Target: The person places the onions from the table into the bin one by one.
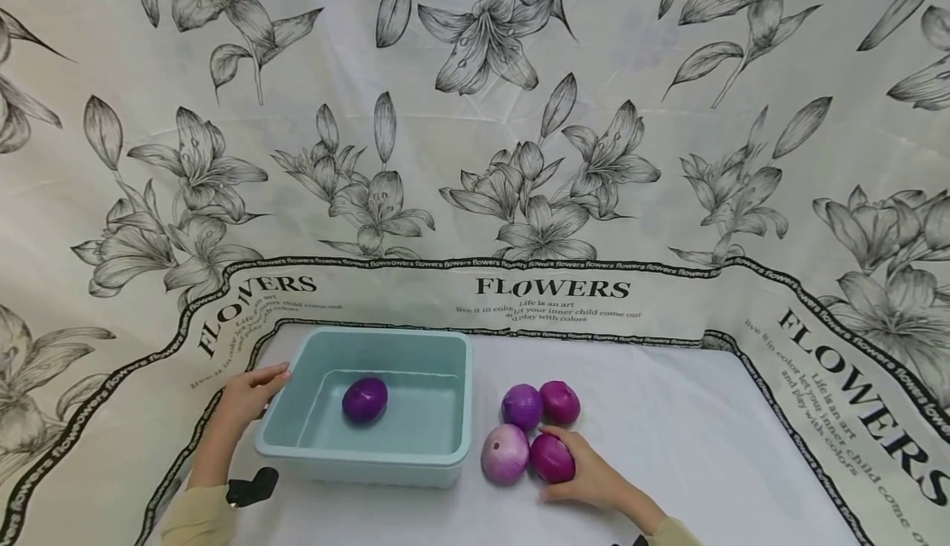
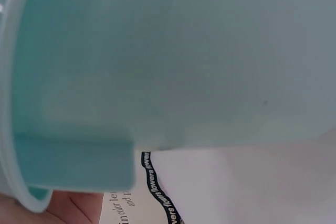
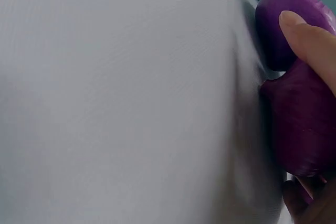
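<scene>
Cloth (image 1: pixel 490 158) printed with flowers hangs behind a white-covered table (image 1: pixel 668 422). On that stands a pale blue-green bin (image 1: pixel 364 454). My left hand (image 1: pixel 250 394) touches the bin's left rim, fingers fairly straight, that grip loose. My right hand (image 1: pixel 595 480), to the bin's right, has its grip narrowed round a magenta onion (image 1: pixel 551 458). Just left of that is a paler onion (image 1: pixel 505 454); behind them sit a violet onion (image 1: pixel 523 407) and a reddish onion (image 1: pixel 560 402). One dark purple onion (image 1: pixel 364 400) lies inside the bin.
</scene>
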The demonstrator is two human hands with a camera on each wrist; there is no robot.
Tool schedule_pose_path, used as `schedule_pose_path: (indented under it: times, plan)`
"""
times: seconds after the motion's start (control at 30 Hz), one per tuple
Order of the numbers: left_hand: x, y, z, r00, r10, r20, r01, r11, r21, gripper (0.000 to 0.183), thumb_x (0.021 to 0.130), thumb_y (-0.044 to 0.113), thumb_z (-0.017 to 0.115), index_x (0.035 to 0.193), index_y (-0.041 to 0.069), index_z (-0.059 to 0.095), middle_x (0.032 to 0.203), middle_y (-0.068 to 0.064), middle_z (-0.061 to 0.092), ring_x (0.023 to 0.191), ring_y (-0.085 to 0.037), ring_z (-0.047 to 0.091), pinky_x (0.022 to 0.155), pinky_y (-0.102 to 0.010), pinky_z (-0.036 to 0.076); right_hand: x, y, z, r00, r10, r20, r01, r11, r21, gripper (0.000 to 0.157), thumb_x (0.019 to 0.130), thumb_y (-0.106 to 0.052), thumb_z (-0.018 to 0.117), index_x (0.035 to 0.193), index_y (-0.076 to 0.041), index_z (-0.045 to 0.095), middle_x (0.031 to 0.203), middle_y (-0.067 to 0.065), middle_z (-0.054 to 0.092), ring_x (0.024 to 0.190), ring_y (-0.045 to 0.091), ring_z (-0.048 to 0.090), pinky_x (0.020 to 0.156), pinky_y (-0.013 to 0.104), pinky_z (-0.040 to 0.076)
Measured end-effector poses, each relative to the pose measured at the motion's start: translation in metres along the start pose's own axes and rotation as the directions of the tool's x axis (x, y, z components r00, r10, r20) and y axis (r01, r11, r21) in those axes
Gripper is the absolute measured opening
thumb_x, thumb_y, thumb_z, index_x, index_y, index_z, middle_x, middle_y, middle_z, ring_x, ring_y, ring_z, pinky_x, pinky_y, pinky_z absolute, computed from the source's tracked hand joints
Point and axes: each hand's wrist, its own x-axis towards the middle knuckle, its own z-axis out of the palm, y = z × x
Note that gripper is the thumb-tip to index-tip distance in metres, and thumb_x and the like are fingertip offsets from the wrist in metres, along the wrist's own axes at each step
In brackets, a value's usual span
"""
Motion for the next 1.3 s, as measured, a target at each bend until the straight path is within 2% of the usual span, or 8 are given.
schedule_pose_path:
  times: [0.03,0.07,0.23,0.47,0.67,0.77,0.97,1.3]
  plan:
    - [-0.001,0.001,0.0,1.0,0.003,-0.006,-0.003,1.0,0.001,0.065,0.089,0.053,0.061,0.137,0.01,0.054,0.115,-0.018,0.065,0.082,-0.013,0.059,0.062,-0.035,0.051,0.001,0.0,0.001,1.0,0.012,0.002,-0.012,1.0,0.015,0.095,0.067,-0.038,0.086,0.144,-0.01,0.038,0.141,0.02,0.042,0.124,0.037,0.048,0.095,0.047,0.043]
    - [-0.006,0.006,-0.001,1.0,0.013,-0.012,-0.013,1.0,0.006,0.062,0.092,0.045,0.06,0.136,0.003,0.052,0.122,-0.026,0.06,0.082,-0.015,0.059,0.061,-0.033,0.05,0.002,0.0,0.002,1.0,0.022,0.003,-0.022,0.999,0.027,0.095,0.067,-0.037,0.086,0.144,-0.01,0.038,0.141,0.021,0.042,0.124,0.038,0.048,0.095,0.047,0.043]
    - [-0.018,0.019,0.0,0.999,0.012,-0.036,-0.012,1.0,0.02,0.053,0.095,0.036,0.059,0.134,0.0,0.052,0.122,-0.028,0.059,0.079,-0.014,0.057,0.061,-0.027,0.048,0.004,-0.002,0.003,1.0,0.02,0.006,-0.02,0.999,0.029,0.094,0.065,-0.036,0.087,0.143,-0.009,0.04,0.138,0.023,0.042,0.123,0.039,0.048,0.094,0.047,0.043]
    - [-0.013,0.012,0.004,0.997,0.002,-0.078,0.0,1.0,0.028,0.056,0.092,0.042,0.061,0.133,0.003,0.056,0.128,-0.027,0.057,0.086,-0.021,0.059,0.061,-0.029,0.048,0.005,-0.004,-0.005,0.998,0.004,0.055,-0.005,1.0,0.023,0.089,0.067,-0.033,0.087,0.141,-0.008,0.042,0.136,0.028,0.042,0.12,0.041,0.05,0.092,0.05,0.044]
    - [-0.01,0.012,0.006,0.995,-0.005,-0.096,0.008,0.999,0.036,0.056,0.093,0.042,0.061,0.133,0.004,0.056,0.132,-0.027,0.054,0.1,-0.031,0.061,0.066,-0.033,0.052,0.006,-0.004,-0.012,0.997,-0.006,0.074,0.004,1.0,0.019,0.089,0.068,-0.033,0.086,0.14,-0.006,0.042,0.137,0.024,0.048,0.118,0.04,0.054,0.09,0.038,0.046]
    - [-0.013,0.016,0.006,0.996,0.003,-0.092,0.0,1.0,0.03,0.051,0.095,0.035,0.059,0.133,0.001,0.054,0.133,-0.029,0.053,0.106,-0.037,0.059,0.07,-0.033,0.052,0.005,-0.004,-0.017,0.998,-0.023,0.064,0.022,1.0,0.017,0.088,0.068,-0.031,0.086,0.14,-0.006,0.043,0.135,0.021,0.052,0.115,0.034,0.058,0.088,0.033,0.047]
    - [-0.015,0.018,0.008,0.994,-0.001,-0.109,0.004,1.0,0.027,0.046,0.096,0.03,0.058,0.131,0.0,0.056,0.131,-0.029,0.054,0.102,-0.035,0.06,0.068,-0.029,0.051,0.001,-0.009,-0.024,0.996,-0.059,0.064,0.058,0.998,0.025,0.082,0.07,-0.027,0.085,0.138,-0.005,0.045,0.129,0.017,0.058,0.11,0.019,0.061,0.086,0.026,0.048]
    - [-0.019,0.02,0.01,0.994,-0.006,-0.105,0.008,1.0,0.012,0.047,0.097,0.03,0.057,0.132,-0.001,0.055,0.137,-0.028,0.05,0.12,-0.043,0.053,0.091,-0.048,0.049,-0.003,-0.029,-0.038,0.984,-0.143,0.103,0.136,0.988,0.075,0.078,0.071,-0.021,0.085,0.136,-0.002,0.046,0.131,0.021,0.056,0.111,0.005,0.056,0.086,0.025,0.049]
